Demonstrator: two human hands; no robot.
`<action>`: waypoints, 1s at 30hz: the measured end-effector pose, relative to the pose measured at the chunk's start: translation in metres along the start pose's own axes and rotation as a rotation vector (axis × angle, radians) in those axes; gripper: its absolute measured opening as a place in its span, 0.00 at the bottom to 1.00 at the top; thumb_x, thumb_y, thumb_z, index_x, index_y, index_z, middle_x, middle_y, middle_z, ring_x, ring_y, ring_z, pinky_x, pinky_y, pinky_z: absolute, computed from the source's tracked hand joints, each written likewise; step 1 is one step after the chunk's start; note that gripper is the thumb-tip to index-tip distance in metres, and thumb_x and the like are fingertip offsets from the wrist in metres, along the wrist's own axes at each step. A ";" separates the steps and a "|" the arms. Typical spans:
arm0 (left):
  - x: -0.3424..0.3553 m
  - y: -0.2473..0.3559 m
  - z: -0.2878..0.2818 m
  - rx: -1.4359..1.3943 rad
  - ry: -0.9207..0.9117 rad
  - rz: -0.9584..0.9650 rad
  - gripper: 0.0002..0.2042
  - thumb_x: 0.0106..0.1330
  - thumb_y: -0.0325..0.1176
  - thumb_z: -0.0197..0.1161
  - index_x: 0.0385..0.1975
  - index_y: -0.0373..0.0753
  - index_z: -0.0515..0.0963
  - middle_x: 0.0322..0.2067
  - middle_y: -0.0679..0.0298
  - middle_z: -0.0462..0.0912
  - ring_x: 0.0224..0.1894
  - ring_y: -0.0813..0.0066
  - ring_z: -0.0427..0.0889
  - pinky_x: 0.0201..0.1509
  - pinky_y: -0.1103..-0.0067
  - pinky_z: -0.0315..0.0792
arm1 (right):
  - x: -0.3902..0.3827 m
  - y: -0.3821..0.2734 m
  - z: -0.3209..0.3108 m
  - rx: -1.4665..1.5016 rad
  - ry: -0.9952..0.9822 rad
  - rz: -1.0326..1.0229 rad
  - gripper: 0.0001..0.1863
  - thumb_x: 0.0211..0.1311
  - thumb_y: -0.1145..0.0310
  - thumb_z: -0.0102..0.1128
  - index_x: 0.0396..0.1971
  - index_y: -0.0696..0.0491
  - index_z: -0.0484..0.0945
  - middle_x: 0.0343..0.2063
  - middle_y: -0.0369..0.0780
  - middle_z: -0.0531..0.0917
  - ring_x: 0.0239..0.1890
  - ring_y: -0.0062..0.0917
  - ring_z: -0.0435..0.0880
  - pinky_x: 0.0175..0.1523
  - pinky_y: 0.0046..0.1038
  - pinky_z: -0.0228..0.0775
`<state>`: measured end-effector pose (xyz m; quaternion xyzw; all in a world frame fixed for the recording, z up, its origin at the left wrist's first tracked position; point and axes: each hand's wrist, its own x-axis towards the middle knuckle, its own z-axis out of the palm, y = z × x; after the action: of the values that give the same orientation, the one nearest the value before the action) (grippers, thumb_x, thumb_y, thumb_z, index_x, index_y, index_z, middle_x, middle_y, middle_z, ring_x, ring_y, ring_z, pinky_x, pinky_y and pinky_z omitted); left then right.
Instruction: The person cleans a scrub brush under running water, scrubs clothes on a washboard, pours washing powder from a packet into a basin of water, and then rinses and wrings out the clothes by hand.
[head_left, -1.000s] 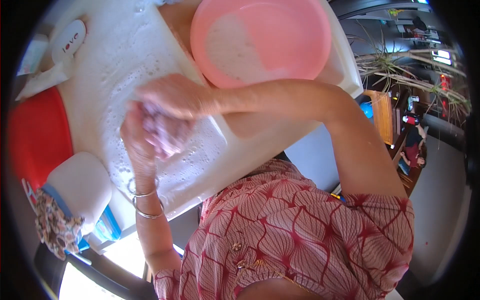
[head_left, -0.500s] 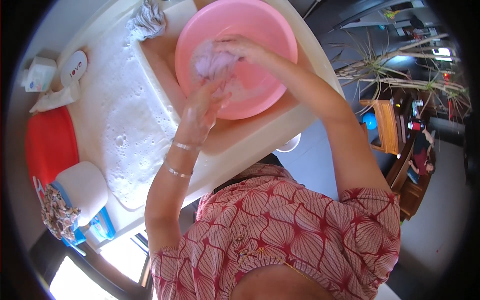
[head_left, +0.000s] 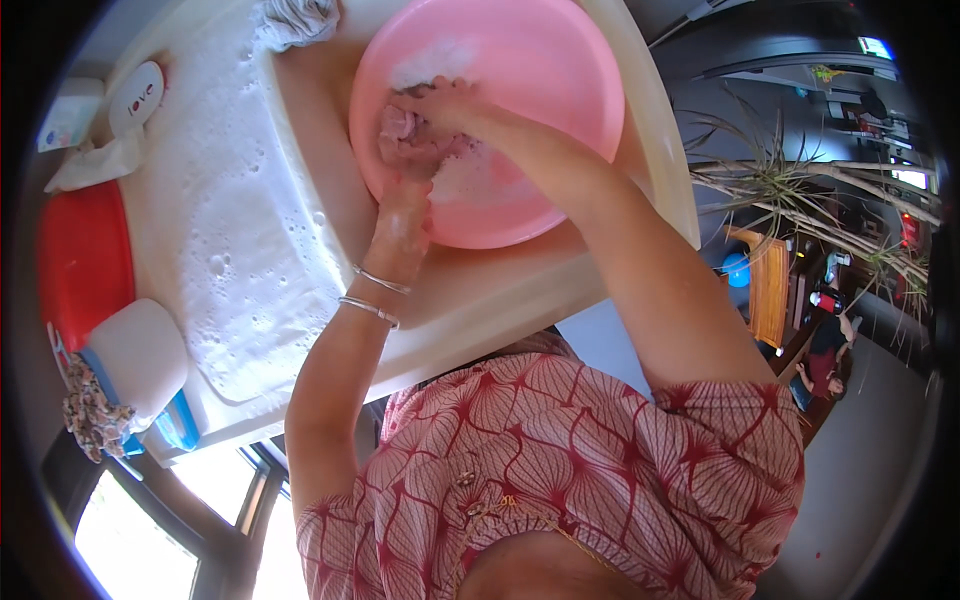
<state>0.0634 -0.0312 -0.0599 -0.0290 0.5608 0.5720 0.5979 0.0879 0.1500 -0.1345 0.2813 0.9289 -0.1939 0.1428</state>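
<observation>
A pink plastic basin (head_left: 555,70) of soapy water sits in the right section of a white washing sink (head_left: 300,180). Both hands are down in it on a crumpled lilac cloth (head_left: 398,130). My right hand (head_left: 445,105) reaches over from the right with bent fingers on the cloth's top. My left hand (head_left: 408,195), below two bangles on that forearm, comes up from underneath, its fingers closed at the cloth and partly hidden by water and fabric. Foamy water (head_left: 240,220) fills the left section, and a pale wet cloth (head_left: 298,20) lies on the divider's far end.
Along the left edge are a red container (head_left: 85,270), white tub (head_left: 140,360), patterned cloth (head_left: 95,410), oval white object (head_left: 137,95) and pale pack (head_left: 70,115). Rightward stand a branching plant (head_left: 760,190) and wooden chair (head_left: 765,290); another person (head_left: 825,360) is near wooden furniture.
My hands moved with the lilac cloth from over the foamy left section to the pink basin; since half a second ago they have pressed lower and farther left into it.
</observation>
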 end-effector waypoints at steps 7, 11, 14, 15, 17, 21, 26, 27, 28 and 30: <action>0.014 0.005 0.006 -0.126 -0.076 0.086 0.14 0.61 0.30 0.48 0.47 0.39 0.64 0.29 0.69 0.69 0.27 0.79 0.67 0.31 0.83 0.63 | -0.006 -0.002 -0.054 0.444 -0.317 -0.003 0.26 0.46 0.51 0.58 0.46 0.45 0.73 0.45 0.44 0.74 0.39 0.34 0.77 0.43 0.36 0.66; 0.025 0.019 0.004 -0.464 0.052 0.145 0.06 0.61 0.33 0.50 0.34 0.41 0.71 0.25 0.69 0.71 0.25 0.81 0.71 0.22 0.86 0.62 | -0.045 -0.027 -0.109 1.041 -0.384 0.284 0.24 0.49 0.50 0.56 0.41 0.52 0.76 0.37 0.38 0.79 0.36 0.25 0.77 0.40 0.25 0.68; 0.014 0.030 0.011 -0.322 -0.056 0.092 0.05 0.57 0.27 0.54 0.33 0.39 0.68 0.27 0.65 0.73 0.30 0.77 0.75 0.25 0.85 0.66 | -0.019 0.025 -0.096 0.901 -0.155 -0.096 0.21 0.52 0.54 0.57 0.40 0.54 0.76 0.35 0.35 0.78 0.35 0.22 0.76 0.39 0.25 0.68; 0.007 0.031 0.012 -0.322 -0.052 0.094 0.05 0.57 0.27 0.54 0.33 0.39 0.68 0.27 0.65 0.73 0.30 0.77 0.75 0.25 0.85 0.66 | -0.010 0.030 -0.096 0.680 -0.003 -0.237 0.18 0.53 0.56 0.57 0.39 0.53 0.77 0.34 0.34 0.78 0.34 0.21 0.75 0.39 0.26 0.68; -0.006 0.030 0.019 -0.121 0.192 0.196 0.11 0.53 0.21 0.57 0.35 0.36 0.67 0.27 0.62 0.72 0.30 0.76 0.74 0.29 0.82 0.70 | -0.002 0.023 -0.109 0.780 -0.015 0.212 0.13 0.53 0.61 0.56 0.36 0.52 0.77 0.31 0.35 0.78 0.33 0.26 0.76 0.38 0.28 0.68; -0.017 0.034 0.031 0.017 0.090 0.217 0.15 0.50 0.17 0.56 0.38 0.34 0.64 0.30 0.60 0.72 0.31 0.76 0.74 0.32 0.82 0.71 | 0.018 0.054 -0.085 0.730 0.615 -0.170 0.12 0.52 0.60 0.55 0.30 0.53 0.79 0.28 0.40 0.81 0.30 0.27 0.79 0.37 0.29 0.70; -0.020 0.025 0.018 0.017 0.193 0.227 0.20 0.53 0.20 0.50 0.49 0.33 0.59 0.37 0.59 0.70 0.34 0.76 0.72 0.34 0.81 0.70 | -0.006 0.009 -0.073 0.114 -0.036 -0.168 0.16 0.46 0.62 0.57 0.38 0.48 0.76 0.29 0.41 0.78 0.35 0.34 0.77 0.44 0.29 0.68; -0.013 0.013 0.012 0.018 0.195 0.228 0.20 0.53 0.20 0.50 0.49 0.33 0.59 0.37 0.59 0.70 0.34 0.76 0.72 0.34 0.81 0.70 | -0.014 0.004 -0.057 0.143 -0.038 -0.354 0.18 0.45 0.61 0.57 0.40 0.44 0.75 0.34 0.42 0.77 0.40 0.34 0.75 0.47 0.30 0.67; -0.003 -0.004 0.001 0.045 0.107 0.267 0.22 0.55 0.23 0.50 0.51 0.32 0.57 0.40 0.60 0.69 0.37 0.76 0.71 0.36 0.79 0.70 | -0.020 -0.001 -0.043 0.166 -0.036 -0.548 0.20 0.45 0.59 0.57 0.42 0.41 0.75 0.38 0.43 0.75 0.45 0.34 0.73 0.50 0.30 0.65; 0.000 -0.018 -0.010 0.070 0.042 0.296 0.23 0.57 0.25 0.50 0.54 0.31 0.55 0.43 0.60 0.67 0.40 0.76 0.69 0.38 0.77 0.69 | -0.032 -0.024 -0.033 0.084 -0.040 -0.355 0.22 0.45 0.58 0.57 0.45 0.38 0.73 0.44 0.43 0.71 0.49 0.35 0.69 0.52 0.32 0.63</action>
<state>0.0699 -0.0437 -0.0740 0.0629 0.5911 0.6330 0.4958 0.0951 0.1312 -0.0868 0.1149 0.9520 -0.2603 0.1128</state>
